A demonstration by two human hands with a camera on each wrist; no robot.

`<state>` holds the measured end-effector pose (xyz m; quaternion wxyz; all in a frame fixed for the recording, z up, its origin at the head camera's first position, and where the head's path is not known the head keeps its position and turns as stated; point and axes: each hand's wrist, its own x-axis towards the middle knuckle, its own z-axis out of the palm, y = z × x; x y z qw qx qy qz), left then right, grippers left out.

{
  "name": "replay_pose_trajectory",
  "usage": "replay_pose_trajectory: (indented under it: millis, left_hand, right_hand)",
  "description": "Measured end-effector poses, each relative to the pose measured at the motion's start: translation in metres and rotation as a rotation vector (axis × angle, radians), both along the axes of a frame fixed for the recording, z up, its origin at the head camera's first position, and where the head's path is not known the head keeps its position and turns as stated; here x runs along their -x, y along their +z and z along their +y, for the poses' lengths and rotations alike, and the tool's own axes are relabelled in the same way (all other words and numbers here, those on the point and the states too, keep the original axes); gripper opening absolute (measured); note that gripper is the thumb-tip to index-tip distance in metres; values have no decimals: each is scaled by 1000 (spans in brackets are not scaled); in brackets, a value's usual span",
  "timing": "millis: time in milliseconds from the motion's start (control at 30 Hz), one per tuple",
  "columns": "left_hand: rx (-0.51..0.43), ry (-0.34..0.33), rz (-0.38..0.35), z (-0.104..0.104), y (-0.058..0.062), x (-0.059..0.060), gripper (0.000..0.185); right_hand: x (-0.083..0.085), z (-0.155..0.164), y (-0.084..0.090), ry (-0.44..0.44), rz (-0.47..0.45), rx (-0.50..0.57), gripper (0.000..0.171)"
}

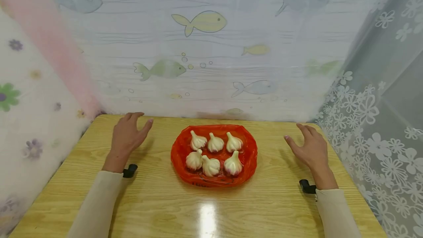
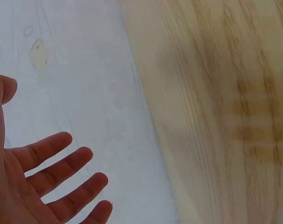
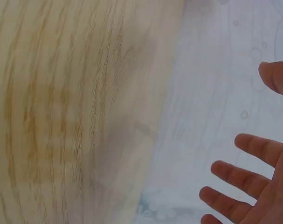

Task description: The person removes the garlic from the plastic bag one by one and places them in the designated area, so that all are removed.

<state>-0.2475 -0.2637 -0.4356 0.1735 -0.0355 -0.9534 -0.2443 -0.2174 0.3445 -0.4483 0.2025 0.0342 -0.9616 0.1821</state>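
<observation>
**Both hands open above the table, garlic between them**

Nothing is gripped by either hand. The left hand (image 1: 127,135) is held with its fingers straight and spread, palm turned inward, above the wooden table (image 1: 158,201) to the left of the red bag; in the left wrist view its fingers (image 2: 48,148) are seen splayed apart against the pale curtain, with no object between them. The right hand (image 1: 310,148) is held likewise, fingers relaxed and apart, to the right of the bag; its fingers (image 3: 260,149) are shown spread in the right wrist view. Whether the hands touch the tabletop cannot be told.

Between the two hands, well apart from each, a red plastic bag (image 1: 180,155) is laid flat on the table near its far edge. Six garlic bulbs (image 1: 214,143) are set on it in two rows of three, tips pointing up, neighbours close together or touching.

Cream sleeves (image 1: 99,201) are worn on both forearms, and a small black device (image 1: 129,170) is strapped at each wrist. Behind the table a translucent curtain printed with fish (image 1: 201,22) is hung, with a white floral lace curtain (image 1: 373,127) at the right.
</observation>
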Motion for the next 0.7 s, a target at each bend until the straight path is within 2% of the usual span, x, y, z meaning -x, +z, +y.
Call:
replay_pose_trajectory:
  millis: [233,467,700]
  left_hand:
    - [-51,-45,-23,6,2,0,66]
    - [-53,-91,-15,17,3,-2,60]
    - [-86,-135,-27,29,2,-3,59]
  right_hand:
    - [-1,-11,6,33,1,23,68]
    - [0,-23,11,74,-9,50,66]
    - [1,-31,11,113,27,52,59]
